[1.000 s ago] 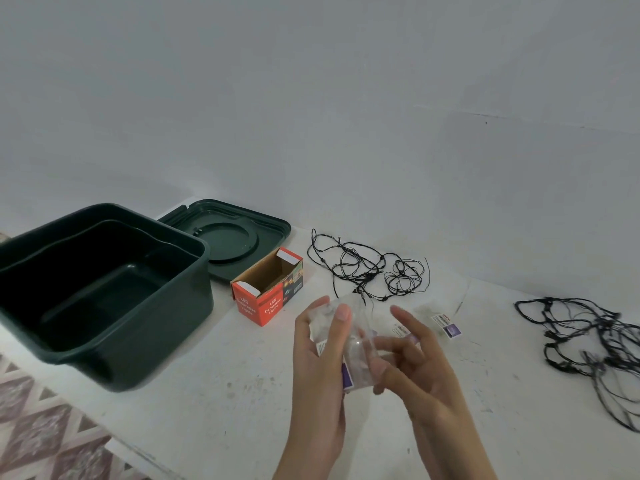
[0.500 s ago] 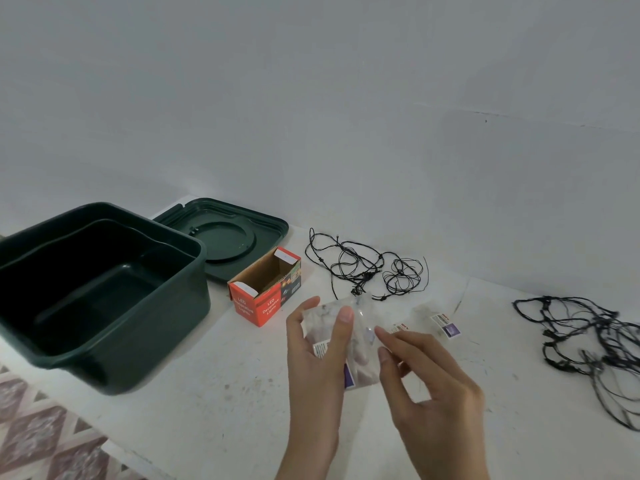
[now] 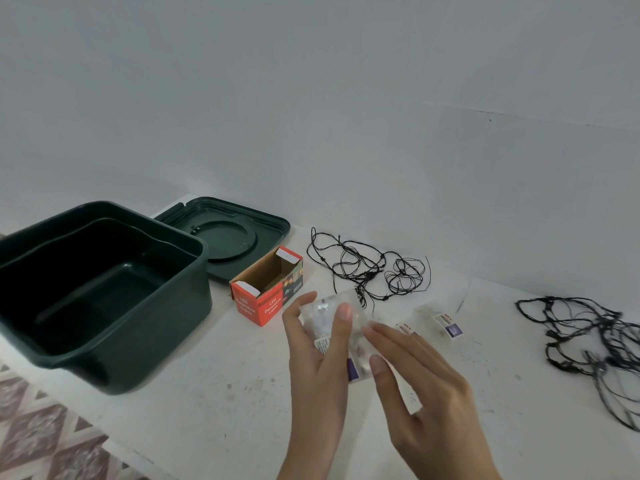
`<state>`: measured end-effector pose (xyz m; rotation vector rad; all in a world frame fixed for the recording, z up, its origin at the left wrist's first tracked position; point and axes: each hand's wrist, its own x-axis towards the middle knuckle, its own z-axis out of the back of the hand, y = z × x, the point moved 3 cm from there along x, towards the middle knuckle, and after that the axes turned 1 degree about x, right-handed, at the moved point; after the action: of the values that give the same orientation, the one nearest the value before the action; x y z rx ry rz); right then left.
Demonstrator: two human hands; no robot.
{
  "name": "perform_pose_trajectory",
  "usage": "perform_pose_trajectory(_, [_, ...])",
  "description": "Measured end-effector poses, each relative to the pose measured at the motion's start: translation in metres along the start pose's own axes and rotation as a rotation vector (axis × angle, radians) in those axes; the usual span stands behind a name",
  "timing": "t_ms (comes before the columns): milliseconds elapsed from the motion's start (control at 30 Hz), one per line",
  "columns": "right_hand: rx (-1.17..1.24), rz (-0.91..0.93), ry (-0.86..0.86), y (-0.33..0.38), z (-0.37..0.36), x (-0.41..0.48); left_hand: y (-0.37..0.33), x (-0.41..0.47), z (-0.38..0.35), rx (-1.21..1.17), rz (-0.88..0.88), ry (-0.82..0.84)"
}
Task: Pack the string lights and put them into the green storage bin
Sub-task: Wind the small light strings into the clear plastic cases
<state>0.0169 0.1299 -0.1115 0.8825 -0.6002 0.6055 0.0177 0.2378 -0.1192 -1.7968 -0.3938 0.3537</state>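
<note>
Tangled black string lights [image 3: 371,274] lie loose right of the lidless dark-green bin [image 3: 156,355].

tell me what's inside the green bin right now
The green bin shows only its bare dark floor and inner walls; nothing lies in it. Its near rim hides the inside of the front wall.
</note>
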Motion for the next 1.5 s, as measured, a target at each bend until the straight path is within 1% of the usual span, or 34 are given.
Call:
perform_pose_trajectory(100, [0.009, -0.07, 0.057, 0.003, -0.003, -0.001, 0.0, 0.0, 0.0, -0.002, 0.037, 0.086])
perform_pose_trajectory(233, [-0.152, -0.088, 0.144, 0.0, -0.009, 0.0, 0.005, 0.007, 0.004, -0.132, 0.164, 0.233])
perform_pose_trajectory(300, [-0.173, -0.112, 0.173, -0.005, -0.009, 0.0, 0.007, 0.011, 0.01, -0.063, 0.15, 0.326])
perform_pose_trajectory(367, [-0.102, -0.18, 0.223, -0.012, -0.008, -0.001, 0.006, 0.015, 0.02, 0.089, 0.056, 0.379])
perform_pose_trajectory(467, [-0.006, -0.24, 0.355, -0.023, -0.01, -0.003, 0.004, 0.023, 0.036, 0.538, -0.216, 0.488])
perform_pose_trajectory(533, [0.022, -0.228, 0.441, -0.027, -0.012, -0.002, 0.001, 0.026, 0.041, 0.742, -0.284, 0.564])
perform_pose_trajectory(567, [0.032, -0.213, 0.477, -0.028, -0.013, -0.002, 0.0, 0.029, 0.043, 0.802, -0.305, 0.569])
perform_pose_trajectory(633, [0.05, -0.181, 0.521, -0.028, -0.016, -0.001, -0.001, 0.033, 0.048, 0.873, -0.342, 0.528])
perform_pose_trajectory(733, [0.085, -0.161, 0.543, -0.031, -0.022, 0.001, 0.003, 0.037, 0.056, 0.88, -0.367, 0.479])
perform_pose_trajectory(800, [0.096, -0.147, 0.552, -0.033, -0.028, 0.002, 0.008, 0.037, 0.063, 0.905, -0.328, 0.472])
perform_pose_trajectory(900, [0.12, -0.104, 0.579, -0.033, -0.038, 0.002, 0.017, 0.037, 0.073, 1.012, -0.255, 0.489])
perform_pose_trajectory(1000, [0.14, -0.063, 0.62, -0.032, -0.052, -0.001, 0.022, 0.036, 0.076, 1.143, -0.303, 0.518])
perform_pose_trajectory(1067, [0.15, -0.05, 0.645, -0.035, -0.063, -0.002, 0.027, 0.036, 0.076, 1.195, -0.359, 0.508])
perform_pose_trajectory(1100, [0.146, -0.052, 0.655, -0.037, -0.068, -0.002, 0.031, 0.037, 0.077, 1.215, -0.382, 0.489])
perform_pose_trajectory(1167, [0.118, -0.061, 0.678, -0.042, -0.076, -0.002, 0.039, 0.043, 0.081, 1.244, -0.373, 0.42])
perform_pose_trajectory(1233, [0.067, -0.03, 0.691, -0.047, -0.08, -0.004, 0.045, 0.049, 0.088, 1.266, -0.317, 0.338])
perform_pose_trajectory(1300, [0.04, -0.049, 0.687, -0.054, -0.078, -0.009, 0.049, 0.055, 0.098, 1.292, -0.259, 0.235])
perform_pose_trajectory(1400, [0.004, -0.108, 0.618, -0.068, -0.068, -0.014, 0.058, 0.064, 0.113, 1.332, -0.164, 0.1])
perform_pose_trajectory(1500, [-0.039, -0.158, 0.511, -0.083, -0.059, -0.016, 0.07, 0.068, 0.119, 1.383, -0.098, 0.055])
